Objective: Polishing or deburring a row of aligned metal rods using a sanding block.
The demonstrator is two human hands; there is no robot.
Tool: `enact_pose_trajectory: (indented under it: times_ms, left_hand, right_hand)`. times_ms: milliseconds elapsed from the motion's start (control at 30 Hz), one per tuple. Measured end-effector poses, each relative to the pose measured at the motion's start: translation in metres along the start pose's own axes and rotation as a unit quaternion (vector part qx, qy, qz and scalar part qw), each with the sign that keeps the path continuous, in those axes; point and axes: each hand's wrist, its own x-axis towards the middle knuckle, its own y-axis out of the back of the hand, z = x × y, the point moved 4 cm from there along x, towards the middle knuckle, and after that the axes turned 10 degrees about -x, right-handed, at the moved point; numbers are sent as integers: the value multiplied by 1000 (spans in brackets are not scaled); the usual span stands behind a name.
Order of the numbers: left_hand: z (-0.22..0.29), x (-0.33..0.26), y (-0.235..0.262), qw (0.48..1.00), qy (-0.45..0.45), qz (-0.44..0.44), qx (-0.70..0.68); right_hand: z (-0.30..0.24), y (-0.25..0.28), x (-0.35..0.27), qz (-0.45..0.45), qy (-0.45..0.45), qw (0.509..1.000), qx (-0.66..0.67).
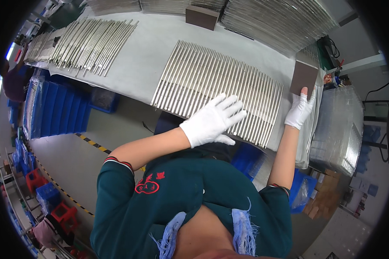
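A row of thin, shiny metal rods (222, 77) lies side by side on the cloth-covered table in front of me. My left hand (214, 120), in a white glove, rests flat over the near ends of the rods with its fingers spread. Beyond the right end of the row is a flat brown block (304, 77). My right hand (300, 111), gloved with a bare fingertip showing, grips the block's near end. Part of its grip is hidden.
A second, looser group of rods (95, 45) lies at the table's far left. Another brown block (202, 17) stands at the back, beside wrapped stacks (276, 21). Blue bins (67, 108) stand below on the left; a plastic-wrapped stack (339, 129) is at right.
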Motion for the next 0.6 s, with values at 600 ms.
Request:
enact_pose_trajectory:
  times_ms: [600]
  left_hand:
    - [-55,-82,63,984,156,64,49]
  right_hand:
    - [-15,1,-7,104,135,938,-302]
